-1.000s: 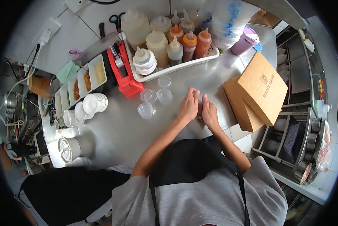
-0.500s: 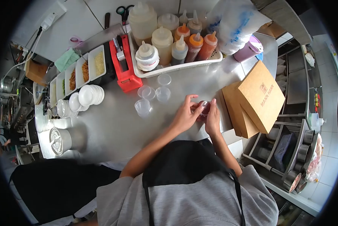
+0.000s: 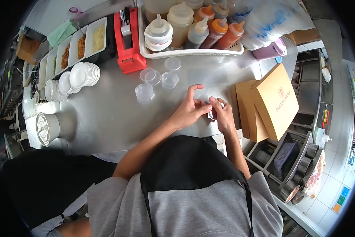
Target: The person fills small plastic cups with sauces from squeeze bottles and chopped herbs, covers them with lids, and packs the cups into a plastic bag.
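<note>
In front of my apron, over the steel counter, both my hands meet around a small plastic sauce cup [image 3: 210,115]. It is mostly hidden behind my fingers; only pale edges show. My right hand [image 3: 224,117] is closed around it, thumb on top. The thumb of my left hand [image 3: 190,110] presses against the cup's near side while its index finger sticks out, bent. Left of my hands, several clear plastic cups and lids lie on the counter, among them a cup [image 3: 144,93], another cup [image 3: 170,80] and a flat lid [image 3: 173,63].
Cardboard boxes [image 3: 278,103] stand at the counter's right edge. A white basket [image 3: 153,54] of squeeze bottles and a red tape dispenser [image 3: 131,63] sit at the back. White dishes [image 3: 82,75], food trays [image 3: 94,37] and a metal canister [image 3: 47,128] are left. Another person's dark apron [image 3: 47,181] is nearby.
The cup has turned in my hands: its dark red contents showed before and are now hidden. My left index finger has lifted more. The whole view has shifted slightly.
</note>
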{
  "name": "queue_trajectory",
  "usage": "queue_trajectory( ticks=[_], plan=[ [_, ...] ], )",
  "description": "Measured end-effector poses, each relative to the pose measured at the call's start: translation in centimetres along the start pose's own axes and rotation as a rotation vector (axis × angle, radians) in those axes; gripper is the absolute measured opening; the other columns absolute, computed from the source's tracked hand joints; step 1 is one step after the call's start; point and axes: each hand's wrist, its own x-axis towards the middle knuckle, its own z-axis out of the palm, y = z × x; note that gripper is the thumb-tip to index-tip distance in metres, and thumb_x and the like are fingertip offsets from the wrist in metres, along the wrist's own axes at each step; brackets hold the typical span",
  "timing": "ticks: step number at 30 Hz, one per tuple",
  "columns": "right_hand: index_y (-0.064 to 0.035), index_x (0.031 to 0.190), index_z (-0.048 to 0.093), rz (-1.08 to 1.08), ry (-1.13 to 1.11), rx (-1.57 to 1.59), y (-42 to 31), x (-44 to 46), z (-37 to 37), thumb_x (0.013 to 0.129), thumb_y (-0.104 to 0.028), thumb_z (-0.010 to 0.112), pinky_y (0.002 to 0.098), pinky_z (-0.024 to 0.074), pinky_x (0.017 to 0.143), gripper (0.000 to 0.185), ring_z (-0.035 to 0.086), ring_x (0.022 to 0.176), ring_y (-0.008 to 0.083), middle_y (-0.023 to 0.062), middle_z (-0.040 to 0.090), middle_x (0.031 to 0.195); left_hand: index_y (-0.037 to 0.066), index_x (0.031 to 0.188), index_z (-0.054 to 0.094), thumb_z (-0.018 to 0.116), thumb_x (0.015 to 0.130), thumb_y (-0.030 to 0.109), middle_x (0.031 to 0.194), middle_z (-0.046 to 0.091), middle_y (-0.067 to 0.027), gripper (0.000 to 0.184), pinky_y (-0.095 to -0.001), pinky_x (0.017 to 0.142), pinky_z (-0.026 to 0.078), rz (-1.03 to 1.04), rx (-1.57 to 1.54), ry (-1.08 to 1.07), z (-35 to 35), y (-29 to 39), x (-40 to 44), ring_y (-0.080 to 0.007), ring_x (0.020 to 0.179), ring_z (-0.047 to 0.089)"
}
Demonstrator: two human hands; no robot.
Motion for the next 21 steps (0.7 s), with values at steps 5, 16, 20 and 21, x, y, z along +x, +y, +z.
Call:
queue_trajectory(
  ticks=[5, 16, 20, 21],
  plan=[
    [-0.0021, 0.07, 0.057, -0.003, 0.068, -0.01, 0.8, 0.6, 0.6, 0.082, -0.038, 0.068, 0.0227, 0.0345, 0.039, 0.04, 0.047, 0.047, 0.0071, 0.003, 0.054, 0.058, 0.012, 0.132, 0.021, 0.059, 0.088, 0.01, 0.085, 0.057, -0.0063, 0.057, -0.0279, 0.073, 0.048, -0.041, -0.113, 0.056, -0.4, -1.2, 0.2, -0.01, 0.079, 0.055],
    [0.0018, 0.062, 0.058, -0.182, 0.153, -0.265, 0.8, 1.1, 1.6, 0.089, -0.039, 0.057, 0.0259, 0.0348, 0.043, 0.049, 0.043, 0.048, 0.0067, 0.0019, 0.051, 0.053, 0.007, 0.127, 0.034, 0.045, 0.097, 0.018, 0.082, 0.055, -0.0047, 0.034, -0.0258, 0.067, 0.044, 0.056, 0.331, 0.128, -0.2, -0.6, 0.1, -0.0099, 0.071, 0.052],
    [0.003, 0.06, 0.056, -0.131, 0.134, -0.277, 1.1, 1.8, 2.1, 0.089, -0.04, 0.057, 0.0255, 0.0334, 0.044, 0.052, 0.04, 0.05, 0.0064, 0.0011, 0.046, 0.049, 0.006, 0.126, 0.039, 0.044, 0.096, 0.019, 0.09, 0.055, -0.009, 0.032, -0.0323, 0.073, 0.045, 0.165, 0.615, 0.289, 0.7, 0.1, -0.2, -0.0198, 0.079, 0.056],
    [0.0029, 0.059, 0.056, -0.108, 0.122, -0.296, 1.2, 1.9, 2.2, 0.089, -0.04, 0.057, 0.0256, 0.0338, 0.044, 0.052, 0.04, 0.05, 0.0063, 0.0015, 0.045, 0.048, 0.006, 0.125, 0.04, 0.045, 0.096, 0.018, 0.093, 0.055, -0.0105, 0.032, -0.0348, 0.076, 0.045, 0.199, 0.707, 0.335, 0.8, 0.2, -0.5, -0.023, 0.083, 0.057]
  ],
)
